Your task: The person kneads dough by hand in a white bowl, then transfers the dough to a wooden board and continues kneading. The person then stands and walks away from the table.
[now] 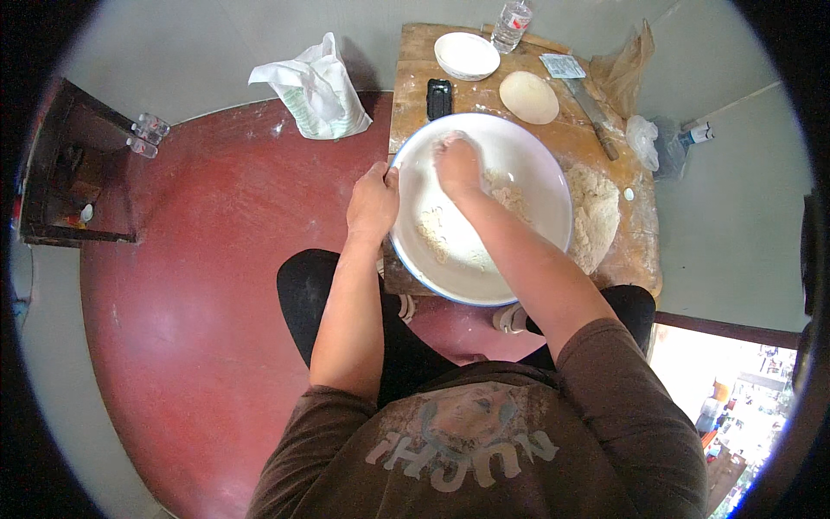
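A wide white enamel-like basin point(551, 188) with a blue rim stands on the wooden table point(635, 259), its near edge jutting past the tabletop. My left hand point(374, 204) grips the basin's left rim, thumb on top. Inside it, my right hand point(458, 167) is at the far left of the bottom, its fingers blurred by motion; whether they hold anything is unclear. Crumbly bits of dough point(433, 232) lie in the near left of the basin, and more floury clumps point(509, 194) sit beside my right forearm.
Right of the basin is a floury dough mass point(593, 217). Behind are a round dough ball point(529, 97), a white bowl point(467, 57), a black plastic tray point(439, 100), a water bottle point(511, 29) and a knife point(591, 117). A white sack point(324, 97) stands on the red floor.
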Tool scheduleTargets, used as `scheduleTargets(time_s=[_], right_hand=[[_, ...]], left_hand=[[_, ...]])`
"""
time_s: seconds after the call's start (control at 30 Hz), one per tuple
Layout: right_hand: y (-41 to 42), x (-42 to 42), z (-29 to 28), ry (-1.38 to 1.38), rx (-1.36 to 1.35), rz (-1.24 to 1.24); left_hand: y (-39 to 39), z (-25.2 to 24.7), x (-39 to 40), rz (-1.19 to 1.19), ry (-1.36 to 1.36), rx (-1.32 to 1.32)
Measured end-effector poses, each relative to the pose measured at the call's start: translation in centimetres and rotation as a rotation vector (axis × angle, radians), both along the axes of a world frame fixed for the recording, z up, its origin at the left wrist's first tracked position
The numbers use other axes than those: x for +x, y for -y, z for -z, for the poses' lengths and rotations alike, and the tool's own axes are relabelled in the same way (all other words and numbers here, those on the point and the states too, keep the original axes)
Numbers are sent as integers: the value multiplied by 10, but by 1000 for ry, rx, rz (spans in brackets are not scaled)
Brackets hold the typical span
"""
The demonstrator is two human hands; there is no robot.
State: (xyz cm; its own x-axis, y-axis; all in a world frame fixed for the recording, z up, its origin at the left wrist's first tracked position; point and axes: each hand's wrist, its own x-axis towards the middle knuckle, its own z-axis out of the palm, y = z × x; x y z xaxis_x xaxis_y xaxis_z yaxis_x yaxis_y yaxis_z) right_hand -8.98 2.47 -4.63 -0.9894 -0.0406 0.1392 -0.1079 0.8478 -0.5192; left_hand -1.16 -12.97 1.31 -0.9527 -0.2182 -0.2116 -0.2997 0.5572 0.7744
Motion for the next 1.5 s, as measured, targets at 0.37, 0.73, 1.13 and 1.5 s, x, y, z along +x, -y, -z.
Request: scheduleTargets(time_s=[0.37,0.73,1.13,1.5], right_hand=[[28,29,-42,292,-304,-237],[-47,18,24,-25,22,-75],[-99,115,-39,326,485,-1260],[-118,73,-26,341,815,-494]], left_hand=[[5,-9,4,193,-3,-41],[2,-2,-3,121,-100,22],[-31,3,3,-86,-57,-186],[-27,11,0,-53,-124,-218]])
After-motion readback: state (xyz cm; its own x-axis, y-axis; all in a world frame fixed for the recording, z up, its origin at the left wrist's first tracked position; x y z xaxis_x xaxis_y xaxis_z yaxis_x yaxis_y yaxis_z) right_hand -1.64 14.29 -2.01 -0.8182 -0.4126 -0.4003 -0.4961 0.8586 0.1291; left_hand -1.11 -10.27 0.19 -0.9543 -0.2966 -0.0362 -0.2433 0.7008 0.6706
